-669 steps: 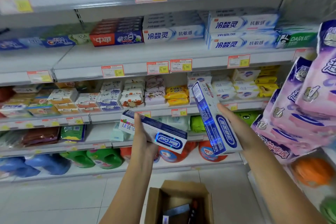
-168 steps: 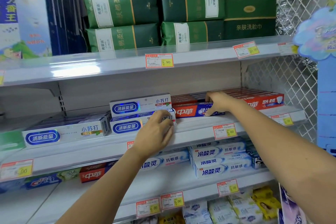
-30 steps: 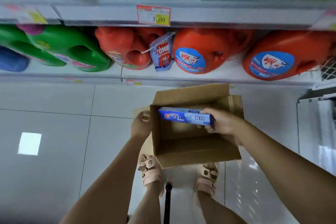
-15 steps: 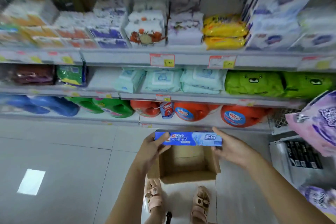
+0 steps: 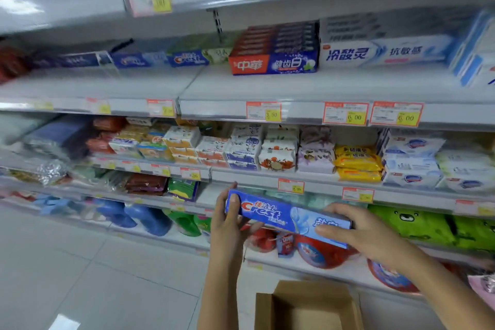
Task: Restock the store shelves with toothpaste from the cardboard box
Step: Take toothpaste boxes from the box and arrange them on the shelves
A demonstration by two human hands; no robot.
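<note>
Low at centre frame, the Crest toothpaste carton [image 5: 288, 215] sits between both hands, tilted down toward the right, above the cardboard box [image 5: 263, 313] on the floor. Left hand [image 5: 227, 225] wraps its left end, thumb across the front face; right hand [image 5: 359, 233] clasps the right end, fingers over the top edge. One second back only the right hand held it, inside the box; now we note it lifted clear and our view raised to the toothpaste shelf [image 5: 294, 86]. We judge the pick done and placement pending, likely by the matching Crest row [image 5: 191, 57] at upper centre-left. Carton: long, glossy, sharp-edged, rigid. Box: matte brown board, flaps open.
</note>
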